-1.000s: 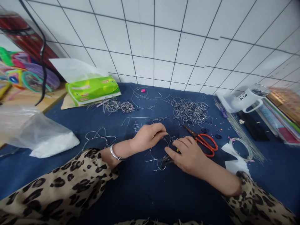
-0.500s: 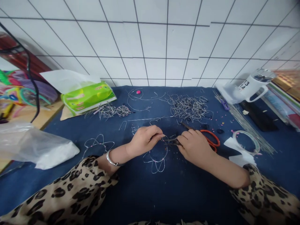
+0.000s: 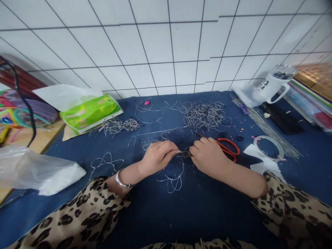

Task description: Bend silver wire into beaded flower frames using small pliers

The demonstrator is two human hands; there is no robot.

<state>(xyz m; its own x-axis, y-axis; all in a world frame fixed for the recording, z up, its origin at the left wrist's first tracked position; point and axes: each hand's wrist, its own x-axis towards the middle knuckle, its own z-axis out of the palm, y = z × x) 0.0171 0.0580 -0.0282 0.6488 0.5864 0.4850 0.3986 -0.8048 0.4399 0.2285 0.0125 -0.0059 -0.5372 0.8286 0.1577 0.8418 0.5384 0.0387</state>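
Observation:
My left hand (image 3: 158, 157) pinches a thin piece of wire between thumb and fingertips. Closed around a pair of pliers (image 3: 186, 153), my right hand (image 3: 209, 155) has their dark jaws pointing left, close to the left fingertips. Just below, a flower-shaped wire piece (image 3: 174, 179) with small pink beads lies on the blue cloth, its upper part hidden by my left hand. Another beaded wire flower (image 3: 106, 164) rests beside my left wrist. Scissors with orange handles (image 3: 230, 147) lie beyond my right hand, partly covered by it.
A heap of bent wires (image 3: 203, 115) lies at the back, with a smaller wire bundle (image 3: 119, 126) near the green tissue pack (image 3: 90, 114). To the right are straight wires (image 3: 269, 129), a clear ring-shaped roll (image 3: 281, 152) and a white mug (image 3: 272, 84). A plastic bag (image 3: 52, 169) sits left.
The camera view has shifted and tilted slightly. My hands remain close together, with the wire pinched in the left and the pliers in the right.

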